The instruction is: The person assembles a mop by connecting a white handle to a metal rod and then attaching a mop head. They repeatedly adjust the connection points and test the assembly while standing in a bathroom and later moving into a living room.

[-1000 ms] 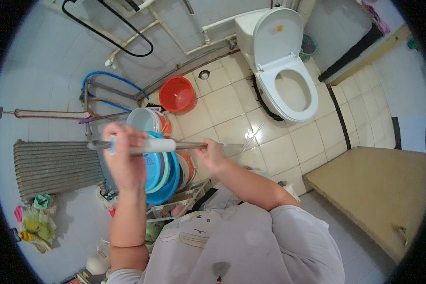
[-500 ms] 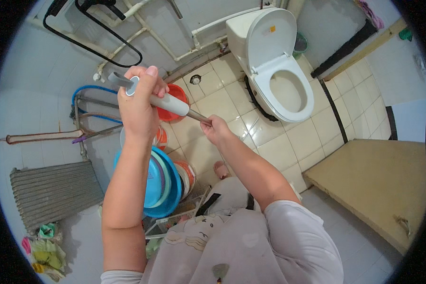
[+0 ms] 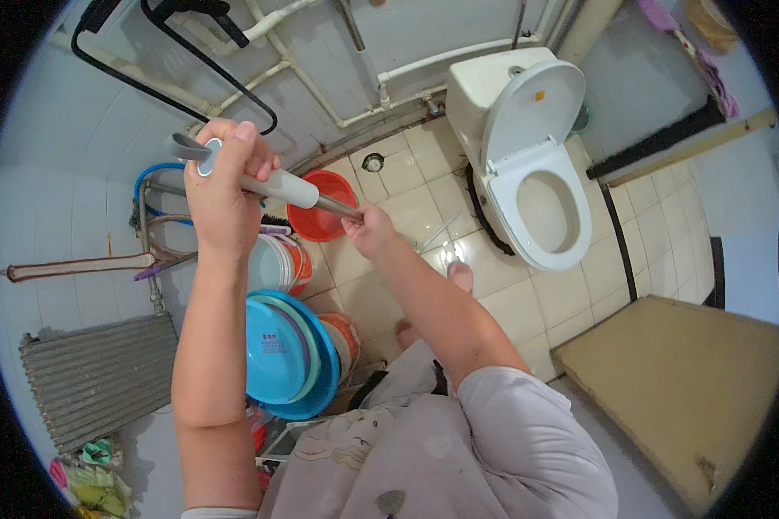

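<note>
Left hand point(image 3: 225, 173) has fingers wrapped round the pole's point(image 3: 277, 183) white handle point(image 3: 299, 191); right hand point(image 3: 370, 232) grips its metal shaft point(image 3: 339, 208) above the tiled floor point(image 3: 359, 270). Lower end unclear; careless swinging could strike the toilet point(image 3: 532, 186).

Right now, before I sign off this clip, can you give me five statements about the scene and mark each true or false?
1. The left hand is on the white grip, the right hand on the metal part of the pole. True.
2. The pole lies flat on the floor. False: both hands hold it up.
3. The red bucket is left of the toilet. True.
4. The toilet's lid is down over the seat. False: the lid is raised.
5. The floor has a round drain. True.
</note>
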Action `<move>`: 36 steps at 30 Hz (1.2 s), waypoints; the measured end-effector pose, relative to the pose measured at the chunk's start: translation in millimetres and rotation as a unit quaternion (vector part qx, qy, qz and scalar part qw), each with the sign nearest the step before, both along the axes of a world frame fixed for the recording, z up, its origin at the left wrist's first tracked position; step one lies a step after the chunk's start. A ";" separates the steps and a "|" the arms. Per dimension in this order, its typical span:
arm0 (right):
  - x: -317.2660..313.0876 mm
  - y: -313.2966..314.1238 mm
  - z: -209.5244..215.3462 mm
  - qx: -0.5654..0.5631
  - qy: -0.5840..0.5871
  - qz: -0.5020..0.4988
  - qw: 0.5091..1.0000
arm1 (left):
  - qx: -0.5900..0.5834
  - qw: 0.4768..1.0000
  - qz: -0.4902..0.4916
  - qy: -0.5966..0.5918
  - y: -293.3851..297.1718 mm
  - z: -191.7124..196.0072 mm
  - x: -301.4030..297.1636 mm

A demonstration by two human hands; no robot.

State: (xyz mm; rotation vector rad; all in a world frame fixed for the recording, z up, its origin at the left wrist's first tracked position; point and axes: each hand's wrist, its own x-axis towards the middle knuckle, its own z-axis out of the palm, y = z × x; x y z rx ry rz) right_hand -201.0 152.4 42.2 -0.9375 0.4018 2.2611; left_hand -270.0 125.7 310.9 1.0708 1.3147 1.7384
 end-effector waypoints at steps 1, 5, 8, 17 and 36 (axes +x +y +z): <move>-4.3 5.9 -1.0 0.002 0.009 -0.007 1.000 | -0.002 1.000 -0.002 -0.005 9.5 0.0 -2.2; -15.0 33.9 5.4 -0.038 -0.001 0.004 0.999 | -0.016 0.999 0.020 -0.033 41.3 1.0 -12.9; -21.9 60.0 12.7 -0.043 -0.002 0.005 0.999 | -0.005 1.000 -0.014 -0.005 67.3 2.1 -17.8; -59.0 133.0 5.9 -0.087 -0.011 0.054 0.995 | 0.013 0.999 0.040 0.025 125.4 2.7 -32.0; -55.4 153.5 -13.6 -0.027 0.058 0.146 0.987 | -0.003 0.993 0.078 0.092 104.2 -4.3 2.8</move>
